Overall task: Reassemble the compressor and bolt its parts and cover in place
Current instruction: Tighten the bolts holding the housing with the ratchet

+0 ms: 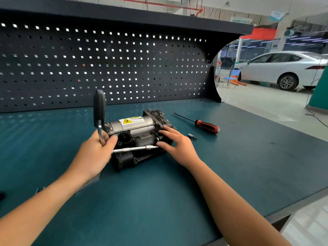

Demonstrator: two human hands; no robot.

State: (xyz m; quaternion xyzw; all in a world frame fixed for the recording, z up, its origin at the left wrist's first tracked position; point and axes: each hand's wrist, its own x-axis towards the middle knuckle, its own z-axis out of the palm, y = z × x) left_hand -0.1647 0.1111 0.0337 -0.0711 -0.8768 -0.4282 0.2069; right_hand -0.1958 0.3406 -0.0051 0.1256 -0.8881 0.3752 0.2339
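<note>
The compressor, a silver cylinder with a yellow warning label on a black housing, lies on the teal bench top. My left hand grips a ratchet wrench whose black handle stands upright; its long extension bar runs rightward across the compressor's front. My right hand rests on the compressor's right end, fingers straight, thumb near the tip of the extension bar.
A red-and-black screwdriver lies to the right of the compressor, with a small socket bit in front of it. A dark pegboard backs the bench. A metal bracket lies under my left wrist. A white car stands beyond.
</note>
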